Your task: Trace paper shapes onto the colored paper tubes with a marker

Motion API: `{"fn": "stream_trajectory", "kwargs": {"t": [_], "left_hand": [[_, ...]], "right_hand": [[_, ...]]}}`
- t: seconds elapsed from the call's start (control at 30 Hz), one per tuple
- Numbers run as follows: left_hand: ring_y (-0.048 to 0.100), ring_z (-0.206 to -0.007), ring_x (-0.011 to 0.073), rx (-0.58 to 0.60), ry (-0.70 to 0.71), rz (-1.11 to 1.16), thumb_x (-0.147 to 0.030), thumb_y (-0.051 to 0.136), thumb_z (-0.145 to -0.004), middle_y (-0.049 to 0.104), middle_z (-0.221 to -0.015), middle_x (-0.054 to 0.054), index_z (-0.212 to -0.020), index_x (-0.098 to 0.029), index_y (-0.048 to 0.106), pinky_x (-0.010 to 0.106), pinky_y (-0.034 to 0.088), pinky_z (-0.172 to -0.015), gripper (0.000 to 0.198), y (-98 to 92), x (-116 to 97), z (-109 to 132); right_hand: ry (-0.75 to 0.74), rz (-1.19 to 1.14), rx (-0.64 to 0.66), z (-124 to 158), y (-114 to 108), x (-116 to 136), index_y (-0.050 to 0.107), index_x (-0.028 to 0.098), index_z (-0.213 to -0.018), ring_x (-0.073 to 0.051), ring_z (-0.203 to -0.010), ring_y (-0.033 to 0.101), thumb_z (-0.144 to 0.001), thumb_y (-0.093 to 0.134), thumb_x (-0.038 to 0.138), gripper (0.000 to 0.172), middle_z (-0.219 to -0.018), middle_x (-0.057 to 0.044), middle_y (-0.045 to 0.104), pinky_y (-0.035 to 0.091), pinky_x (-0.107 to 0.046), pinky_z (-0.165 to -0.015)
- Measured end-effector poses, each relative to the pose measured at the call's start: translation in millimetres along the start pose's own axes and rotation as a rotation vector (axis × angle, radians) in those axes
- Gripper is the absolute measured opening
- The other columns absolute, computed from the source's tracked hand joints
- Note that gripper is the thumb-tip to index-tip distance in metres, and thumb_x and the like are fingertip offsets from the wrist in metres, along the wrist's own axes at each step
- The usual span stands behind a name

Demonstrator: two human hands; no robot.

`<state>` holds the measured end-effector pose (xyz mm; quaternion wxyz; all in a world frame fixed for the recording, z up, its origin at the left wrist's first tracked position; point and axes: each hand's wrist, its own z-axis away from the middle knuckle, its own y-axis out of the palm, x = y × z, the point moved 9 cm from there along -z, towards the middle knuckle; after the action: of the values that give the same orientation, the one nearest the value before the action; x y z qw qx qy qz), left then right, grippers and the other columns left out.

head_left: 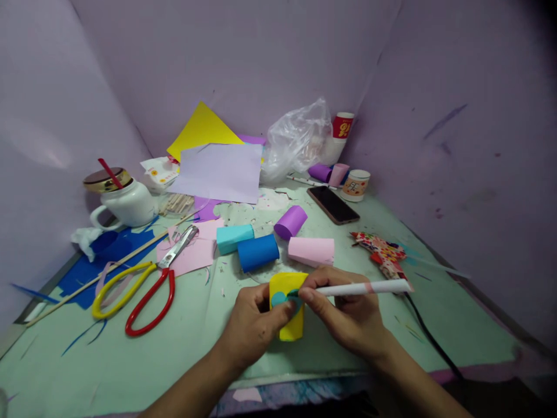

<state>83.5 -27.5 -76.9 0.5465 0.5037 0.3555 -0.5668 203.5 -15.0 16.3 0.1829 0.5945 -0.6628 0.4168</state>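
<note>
Pinching the yellow paper piece (pixel 292 332) from its left side, the left hand (pixel 250 325) in the head view lays its thumb over the front, beside the teal round patches (pixel 279 299). The right hand (pixel 354 316) has its fingers closed around a white pen (pixel 361 287), the writing end brought in to those patches; whether the tip touches is too small to tell. The yellow paper piece sits between the two sets of fingers, short of the near edge of the desk (pixel 470 325), which passes under the forearms.

Just beyond the fingers, the blue roll (pixel 259 253) and pink roll (pixel 311 251) bound the space ahead, with the teal roll (pixel 235 238) and purple roll (pixel 290 222) behind. Leftward, a strip of desk separates the left fingers from the scissors (pixel 150 299), whose spread handles face the near edge. Rightward, the pen's outer end stops near the flowered tool (pixel 385 252); its black cord (pixel 435 342) runs down toward the near edge, leaving open desk between it and the right wrist. The phone (pixel 333 204) lies farther beyond the right fingers.
</note>
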Motion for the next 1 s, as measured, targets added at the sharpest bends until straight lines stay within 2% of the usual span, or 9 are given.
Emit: {"fn": "stream_trajectory", "kwargs": {"t": [0.2, 0.5, 1.0], "left_hand": [[0.048, -0.057, 0.0122, -0.013, 0.004, -0.02, -0.042, 0.07, -0.069, 0.057, -0.064, 0.001, -0.075, -0.013, 0.066, 0.024, 0.038, -0.053, 0.029, -1.3, -0.8, -0.8], [0.047, -0.055, 0.0113, -0.034, -0.029, -0.039, -0.042, 0.071, -0.067, 0.056, -0.061, 0.0, -0.072, -0.012, 0.064, 0.022, 0.037, -0.05, 0.031, -3.5, 2.9, 0.2], [0.051, -0.053, 0.0124, -0.068, -0.044, -0.03, -0.039, 0.076, -0.063, 0.061, -0.06, 0.001, -0.077, -0.011, 0.071, 0.023, 0.04, -0.049, 0.032, -9.0, 4.5, -0.2]], "right_hand": [[0.029, -0.025, -0.041, -1.4, -3.3, -2.6, 0.064, 0.016, -0.066, -0.009, -0.045, 0.054, -0.078, 0.064, 0.017, 0.011, -0.054, 0.0, 0.063, 0.045, -0.018, -0.042], [0.105, -0.035, -0.078, 1.5, -8.0, -12.2, 0.065, 0.015, -0.067, -0.009, -0.048, 0.056, -0.077, 0.065, 0.019, 0.011, -0.056, -0.001, 0.065, 0.045, -0.017, -0.044], [0.098, -0.062, -0.124, 3.5, -13.4, -17.4, 0.065, 0.013, -0.066, -0.009, -0.048, 0.054, -0.078, 0.065, 0.021, 0.014, -0.056, -0.002, 0.063, 0.045, -0.019, -0.046]]}}
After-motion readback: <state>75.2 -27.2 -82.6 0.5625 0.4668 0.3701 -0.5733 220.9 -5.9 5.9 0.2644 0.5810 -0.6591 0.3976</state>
